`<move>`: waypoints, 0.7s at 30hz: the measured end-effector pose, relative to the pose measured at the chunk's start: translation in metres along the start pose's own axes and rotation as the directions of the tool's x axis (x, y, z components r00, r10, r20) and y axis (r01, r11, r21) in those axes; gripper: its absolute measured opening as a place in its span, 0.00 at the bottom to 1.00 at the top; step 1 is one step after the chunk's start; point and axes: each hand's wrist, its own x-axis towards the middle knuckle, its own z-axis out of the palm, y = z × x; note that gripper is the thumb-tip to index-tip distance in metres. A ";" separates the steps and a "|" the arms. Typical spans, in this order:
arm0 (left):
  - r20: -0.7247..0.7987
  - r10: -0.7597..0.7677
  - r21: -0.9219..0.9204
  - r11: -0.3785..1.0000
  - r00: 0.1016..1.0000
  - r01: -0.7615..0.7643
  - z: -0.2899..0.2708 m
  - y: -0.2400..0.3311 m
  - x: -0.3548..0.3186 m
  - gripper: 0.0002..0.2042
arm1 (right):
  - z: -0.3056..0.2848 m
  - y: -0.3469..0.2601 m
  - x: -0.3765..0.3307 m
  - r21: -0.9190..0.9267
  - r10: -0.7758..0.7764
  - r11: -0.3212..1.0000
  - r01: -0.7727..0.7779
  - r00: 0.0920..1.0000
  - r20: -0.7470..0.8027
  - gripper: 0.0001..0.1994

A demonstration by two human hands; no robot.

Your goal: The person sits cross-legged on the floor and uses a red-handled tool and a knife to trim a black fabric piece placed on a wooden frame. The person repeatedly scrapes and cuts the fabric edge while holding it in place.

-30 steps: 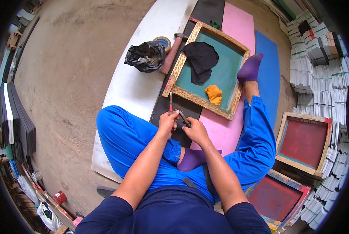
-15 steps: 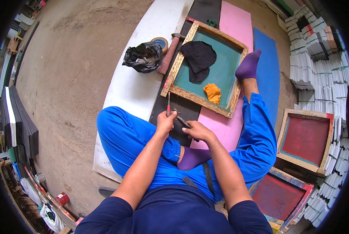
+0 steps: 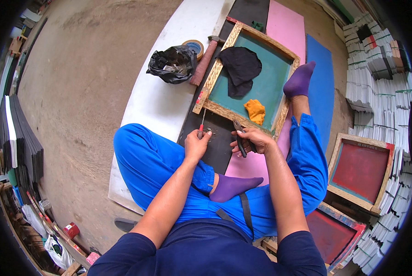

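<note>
My left hand [image 3: 195, 147] is closed round a screwdriver [image 3: 201, 127] with a red handle, its thin shaft pointing at the near left corner of a wooden frame [image 3: 221, 109]. In my right hand [image 3: 261, 140] is a pair of pliers [image 3: 237, 125] with dark handles, jaws toward the frame's near edge. The frame carries stretched green mesh [image 3: 277, 69]. On the mesh lie a black cloth [image 3: 242, 64] and a crumpled yellow-orange cloth [image 3: 255, 111]. Small bits [image 3: 210, 132] lie on the black sheet beside my left hand.
Left of the frame are a hammer [image 3: 204, 62] with a wrapped handle, a roll of tape [image 3: 195, 46] and a black plastic bag [image 3: 171, 64]. My legs flank the work. Red-mesh frames [image 3: 360, 168] and stacked white bundles [image 3: 371, 87] stand at right.
My right hand has moved right and forward with the pliers, away from my left hand, and their jaws now point toward the frame. My left hand keeps the screwdriver in nearly the same place.
</note>
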 end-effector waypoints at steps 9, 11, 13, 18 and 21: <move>-0.012 -0.006 -0.005 1.000 1.000 0.006 0.003 0.006 0.002 0.17 | -0.019 -0.012 0.007 0.067 0.115 0.989 -0.130 0.976 0.186 0.26; -0.015 -0.002 -0.016 1.000 1.000 0.002 0.005 0.005 0.003 0.18 | -0.023 -0.009 0.009 0.084 0.115 0.987 -0.135 0.971 0.209 0.24; -0.016 0.006 -0.021 1.000 1.000 -0.006 0.007 0.003 0.004 0.18 | -0.023 -0.008 0.012 0.096 0.098 0.988 -0.121 0.971 0.216 0.21; -0.014 0.003 -0.058 0.998 1.000 -0.003 0.011 -0.004 0.007 0.17 | 0.017 0.004 0.014 -0.287 -0.074 0.958 -0.004 0.963 -0.259 0.15; -0.013 0.002 -0.054 0.999 1.000 -0.002 0.011 0.001 0.006 0.17 | 0.027 0.026 0.026 -0.565 -0.328 0.825 0.018 0.829 -0.452 0.17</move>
